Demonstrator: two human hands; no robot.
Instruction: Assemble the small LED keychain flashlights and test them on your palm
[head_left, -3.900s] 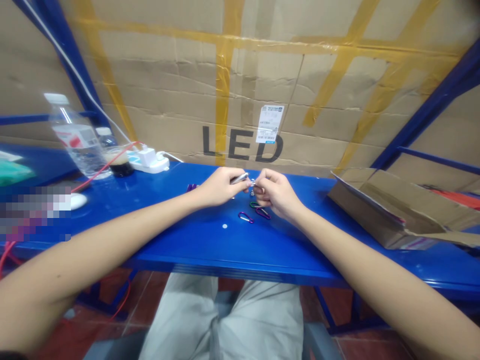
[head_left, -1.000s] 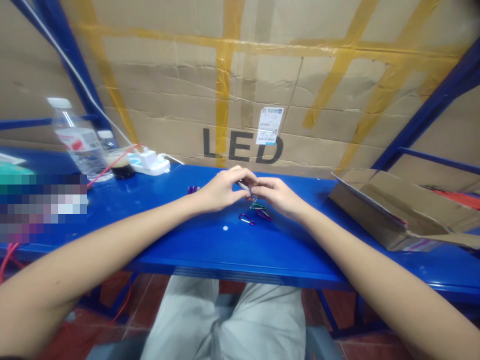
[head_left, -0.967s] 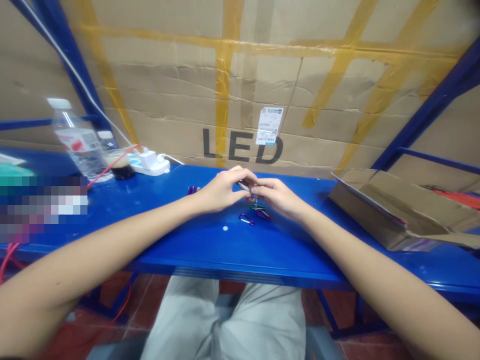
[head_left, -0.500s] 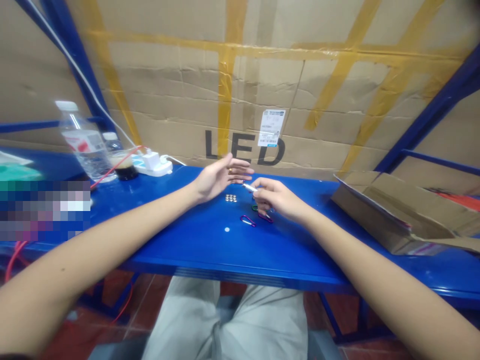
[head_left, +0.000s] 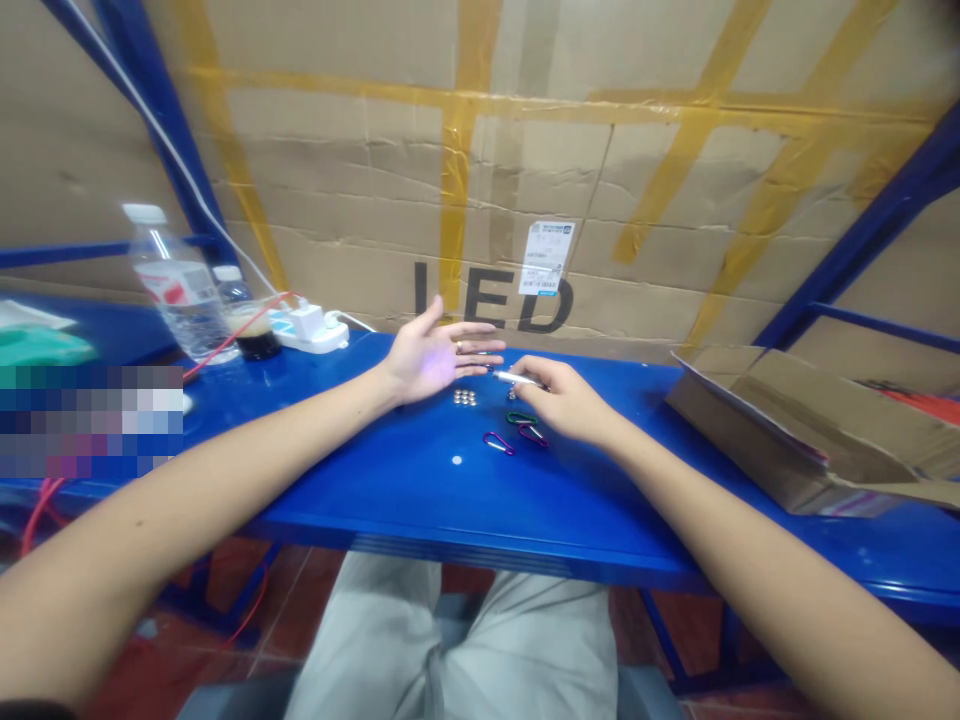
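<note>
My left hand (head_left: 439, 355) is raised over the back of the blue table, palm turned to the right, fingers spread and holding nothing. A violet glow lies on its palm. My right hand (head_left: 562, 395) is closed on a slim silver penlight (head_left: 514, 377), whose tip points at the left palm. Between and below the hands sit several small round silver button cells (head_left: 465, 397) in rows. Nearer my right hand lie a green carabiner (head_left: 521, 418), a dark pink carabiner (head_left: 533, 436) and a purple carabiner (head_left: 498, 443). A small white disc (head_left: 457, 460) rests closer to me.
At the left stand a water bottle (head_left: 180, 300), a smaller bottle with dark liquid (head_left: 255, 335) and a white power strip (head_left: 319, 335) with cables. An open cardboard box (head_left: 795, 475) is on the right. A big taped carton (head_left: 360, 200) rises behind the blue table (head_left: 420, 500).
My left hand has turned its palm further open, and the violet glow has appeared on it. My right hand has shifted slightly right, uncovering the green carabiner.
</note>
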